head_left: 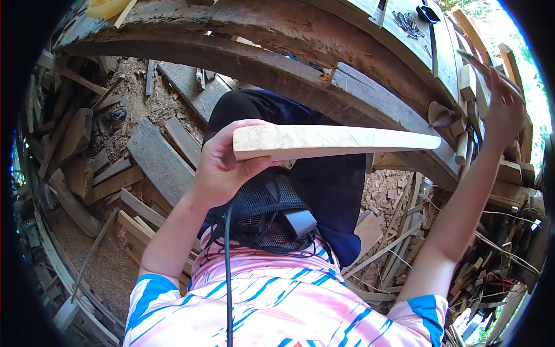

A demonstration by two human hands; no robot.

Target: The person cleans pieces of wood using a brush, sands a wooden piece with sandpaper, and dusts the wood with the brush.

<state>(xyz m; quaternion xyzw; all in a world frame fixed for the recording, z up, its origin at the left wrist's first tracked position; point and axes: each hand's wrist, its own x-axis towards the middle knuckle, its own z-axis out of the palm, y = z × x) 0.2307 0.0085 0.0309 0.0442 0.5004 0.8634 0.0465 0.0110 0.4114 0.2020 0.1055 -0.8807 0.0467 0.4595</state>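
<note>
My left hand (222,165) is closed around the near end of a pale, smooth-cut wooden board (335,139). The board extends to the right across my lap, its far end narrowing. Out to the right, my right hand (502,113) is raised beside the workbench, with its fingers closed on a long, thin, dark-edged object (488,70). What kind of object that is I cannot make out. Close to that hand are a squared wooden block (467,82) and other wood pieces.
A thick, rough timber beam (243,63) curves across in front of my knees. On the plank bench (370,26) lie a pile of dark nails (408,25) and a small black container (428,14). Offcuts and loose planks (159,153) litter the sawdust-covered ground. A cable (229,272) runs down my front.
</note>
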